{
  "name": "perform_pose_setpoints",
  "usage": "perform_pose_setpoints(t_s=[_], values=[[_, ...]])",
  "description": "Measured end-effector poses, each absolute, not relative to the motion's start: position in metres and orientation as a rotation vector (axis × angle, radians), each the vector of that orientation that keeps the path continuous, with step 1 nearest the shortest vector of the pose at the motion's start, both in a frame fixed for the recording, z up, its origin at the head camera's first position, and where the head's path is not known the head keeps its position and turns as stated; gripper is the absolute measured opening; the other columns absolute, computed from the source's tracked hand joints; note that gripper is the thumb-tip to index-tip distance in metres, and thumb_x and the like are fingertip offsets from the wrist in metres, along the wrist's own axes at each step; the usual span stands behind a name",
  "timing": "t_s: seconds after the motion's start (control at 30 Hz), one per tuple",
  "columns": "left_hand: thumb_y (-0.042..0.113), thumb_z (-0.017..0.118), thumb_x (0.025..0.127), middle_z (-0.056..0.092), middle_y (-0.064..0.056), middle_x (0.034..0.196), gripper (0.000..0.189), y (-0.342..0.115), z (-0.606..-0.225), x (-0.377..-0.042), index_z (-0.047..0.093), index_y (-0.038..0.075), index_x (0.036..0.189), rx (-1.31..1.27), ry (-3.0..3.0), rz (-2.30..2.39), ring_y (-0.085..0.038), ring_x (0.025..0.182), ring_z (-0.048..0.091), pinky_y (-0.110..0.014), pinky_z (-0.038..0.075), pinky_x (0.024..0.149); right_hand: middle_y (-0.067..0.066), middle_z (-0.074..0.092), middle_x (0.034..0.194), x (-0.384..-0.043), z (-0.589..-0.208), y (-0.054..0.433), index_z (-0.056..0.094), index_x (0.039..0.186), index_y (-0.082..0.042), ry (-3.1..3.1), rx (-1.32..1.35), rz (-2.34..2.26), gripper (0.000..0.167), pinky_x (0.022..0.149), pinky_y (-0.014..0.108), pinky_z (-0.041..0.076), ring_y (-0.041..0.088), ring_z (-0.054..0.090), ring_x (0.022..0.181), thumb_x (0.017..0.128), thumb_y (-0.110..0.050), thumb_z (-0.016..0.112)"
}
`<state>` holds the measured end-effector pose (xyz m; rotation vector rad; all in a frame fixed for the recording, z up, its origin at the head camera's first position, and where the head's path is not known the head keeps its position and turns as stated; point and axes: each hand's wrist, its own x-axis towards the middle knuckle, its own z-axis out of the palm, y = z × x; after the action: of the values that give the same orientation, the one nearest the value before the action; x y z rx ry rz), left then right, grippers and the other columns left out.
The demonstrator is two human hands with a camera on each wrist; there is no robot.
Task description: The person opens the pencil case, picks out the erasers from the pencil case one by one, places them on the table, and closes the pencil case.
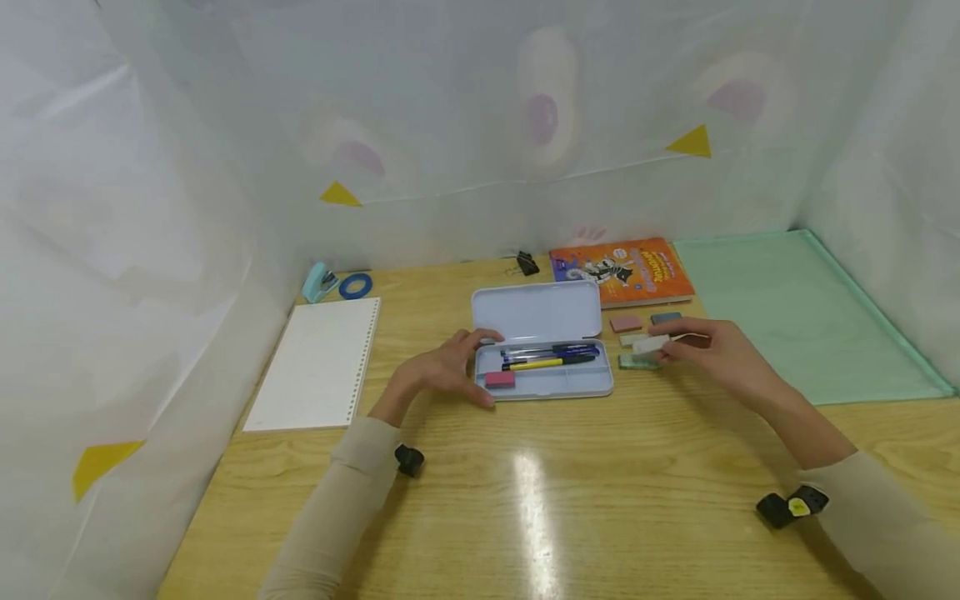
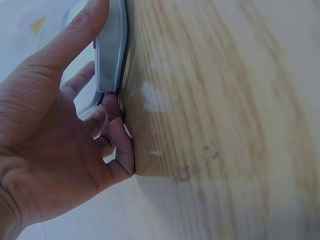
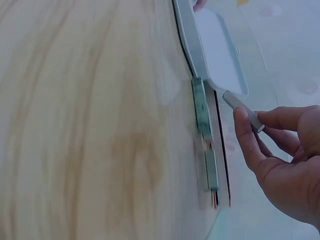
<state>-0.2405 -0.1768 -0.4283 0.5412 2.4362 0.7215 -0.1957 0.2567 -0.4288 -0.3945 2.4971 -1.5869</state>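
Note:
A pale blue pencil case (image 1: 553,387) lies with its lid raised on the table. Inside are several pens (image 1: 551,357) and a pink-red eraser (image 1: 500,380) at the left end. My left hand (image 1: 452,367) holds the case's left end, thumb at the front edge and fingers toward the hinge; the left wrist view shows the thumb (image 2: 75,37) along its side. Right of the case, my right hand (image 1: 716,354) pinches a white eraser (image 1: 651,344) between thumb and fingers, raised above other small erasers. The right wrist view shows this eraser (image 3: 243,111) tilted.
Beside the case lie a pink eraser (image 1: 626,323), a dark one (image 1: 666,318) and a green one (image 1: 637,362). Behind are an orange book (image 1: 652,271) and a binder clip (image 1: 528,264). A notepad (image 1: 315,362), stapler (image 1: 319,283) and blue tape (image 1: 356,286) lie left; a green mat (image 1: 810,317), right.

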Motion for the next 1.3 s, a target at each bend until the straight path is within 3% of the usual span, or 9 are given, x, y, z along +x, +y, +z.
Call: perform_pose_setpoints(t_s=[0.2, 0.5, 0.97, 1.3], values=[[0.045, 0.093, 0.075, 0.033, -0.012, 0.154, 0.099, -0.176, -0.428, -0.242, 0.033, 0.039, 0.154, 0.555, 2.433, 0.724, -0.030, 0.140, 0.036, -0.057, 0.033, 0.118, 0.014, 0.076, 0.112, -0.194, -0.434, 0.285, 0.062, 0.135, 0.002, 2.529, -0.363, -1.534, 0.037, 0.084, 0.018, 0.056, 0.010, 0.074, 0.098, 0.107, -0.022, 0.061], [0.044, 0.094, 0.075, 0.035, -0.012, 0.151, 0.100, -0.176, -0.429, -0.243, 0.033, 0.039, 0.154, 0.567, 2.436, 0.719, -0.029, 0.138, 0.037, -0.056, 0.034, 0.117, 0.014, 0.077, 0.107, -0.196, -0.439, 0.299, 0.063, 0.131, 0.006, 2.505, -0.359, -1.502, 0.032, 0.079, 0.025, 0.059, 0.012, 0.075, 0.093, 0.107, -0.014, 0.060], [0.043, 0.093, 0.076, 0.034, -0.011, 0.152, 0.100, -0.175, -0.429, -0.242, 0.033, 0.038, 0.155, 0.551, 2.435, 0.719, -0.030, 0.138, 0.036, -0.056, 0.034, 0.117, 0.020, 0.073, 0.118, -0.198, -0.433, 0.313, 0.059, 0.139, 0.004, 2.543, -0.411, -1.336, 0.040, 0.084, 0.021, 0.056, 0.010, 0.073, 0.099, 0.110, -0.024, 0.054], [0.044, 0.093, 0.076, 0.032, -0.011, 0.155, 0.100, -0.177, -0.429, -0.242, 0.032, 0.038, 0.155, 0.556, 2.429, 0.727, -0.030, 0.140, 0.035, -0.057, 0.032, 0.118, 0.009, 0.075, 0.114, -0.197, -0.426, 0.314, 0.060, 0.138, 0.001, 2.583, -0.415, -1.339, 0.038, 0.084, 0.021, 0.055, 0.009, 0.071, 0.099, 0.110, -0.024, 0.056]])
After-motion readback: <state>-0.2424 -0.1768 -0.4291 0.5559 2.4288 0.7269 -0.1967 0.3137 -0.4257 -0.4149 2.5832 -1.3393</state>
